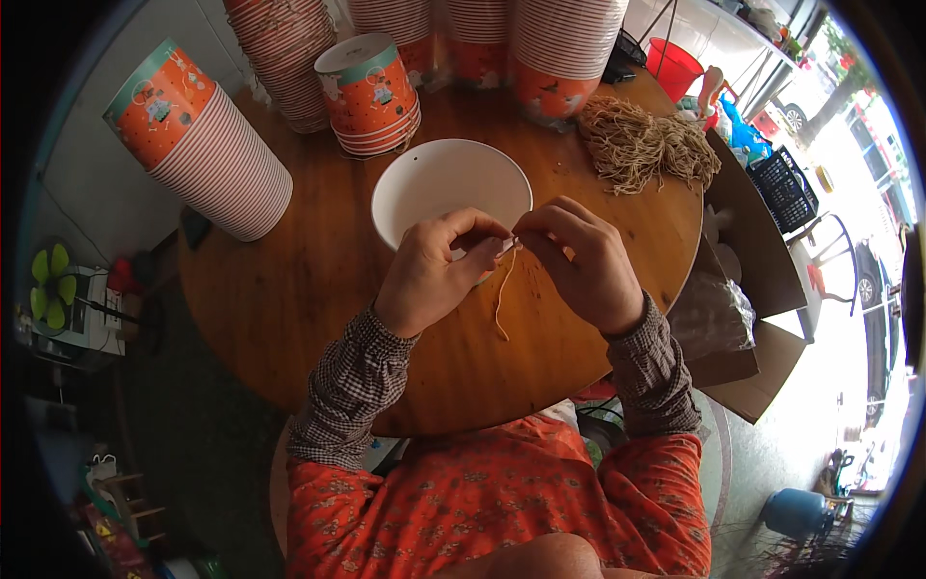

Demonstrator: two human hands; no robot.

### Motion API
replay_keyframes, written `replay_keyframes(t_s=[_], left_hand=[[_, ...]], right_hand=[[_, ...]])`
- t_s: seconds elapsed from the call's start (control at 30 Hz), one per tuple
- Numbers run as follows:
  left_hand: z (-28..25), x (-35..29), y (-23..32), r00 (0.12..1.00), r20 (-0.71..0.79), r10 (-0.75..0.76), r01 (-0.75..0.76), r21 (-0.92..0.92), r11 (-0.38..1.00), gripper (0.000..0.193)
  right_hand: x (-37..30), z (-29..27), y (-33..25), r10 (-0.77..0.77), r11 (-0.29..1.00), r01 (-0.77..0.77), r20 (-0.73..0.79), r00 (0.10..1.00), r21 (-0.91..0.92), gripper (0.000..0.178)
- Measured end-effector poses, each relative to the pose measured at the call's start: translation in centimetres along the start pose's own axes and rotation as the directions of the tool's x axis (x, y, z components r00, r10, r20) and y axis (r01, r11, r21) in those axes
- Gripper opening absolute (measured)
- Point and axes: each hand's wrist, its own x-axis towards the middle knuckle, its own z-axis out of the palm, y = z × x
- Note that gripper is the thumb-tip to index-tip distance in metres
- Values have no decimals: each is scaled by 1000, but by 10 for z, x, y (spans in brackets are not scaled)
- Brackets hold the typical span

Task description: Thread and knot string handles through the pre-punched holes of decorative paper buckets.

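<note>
Two hands meet at the middle of the round wooden worktop [289, 289], forearms in checked sleeves coming up from the lower edge. The left hand [434, 275] is curled, thumb and forefinger pressed together in a pinching grip on the top end of a short tan string [503, 294]; the right hand [584, 261] faces it, fingertips pinched on the same end, knuckles arched. The string's loose tail hangs down between the wrists onto the wood. Both grips sit right at the near rim of a white paper bowl [451, 188], touching or just over it, I cannot tell which. By the look of it, this bowl's string is only partway fitted, with no handle loop showing. Beyond, a heap of the same strings [641, 145] lies to the right, and tall stacks of orange printed cups [207, 145] crowd the far edge, so plenty seems left.
</note>
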Motion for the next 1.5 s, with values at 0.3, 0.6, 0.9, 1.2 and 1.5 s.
replay_keyframes(t_s=[0.3, 0.6, 0.9, 1.2, 1.5], left_hand=[[-2, 2, 2, 995, 6, -102, 102, -130, 986, 14], [-3, 2, -1, 986, 34, -163, 166, -124, 978, 17], [-1, 4, -1, 998, -21, -63, 59, -132, 989, 14], [1, 3, -8, 997, -80, 22, -28, -77, 997, 10], [1, 3, -12, 995, -91, -35, 24, -116, 993, 6]], right_hand=[[4, 14, 10, 39, 981, -20, -96, 995, 195, 11], [-1, 23, 13, 99, 970, -66, -133, 986, 234, 10], [-8, 25, 20, 186, 945, -168, -40, 982, 280, 11], [-11, 30, 12, 74, 979, -33, -199, 977, 201, 11], [-15, 37, 12, 16, 994, 14, -284, 959, 104, 15]])
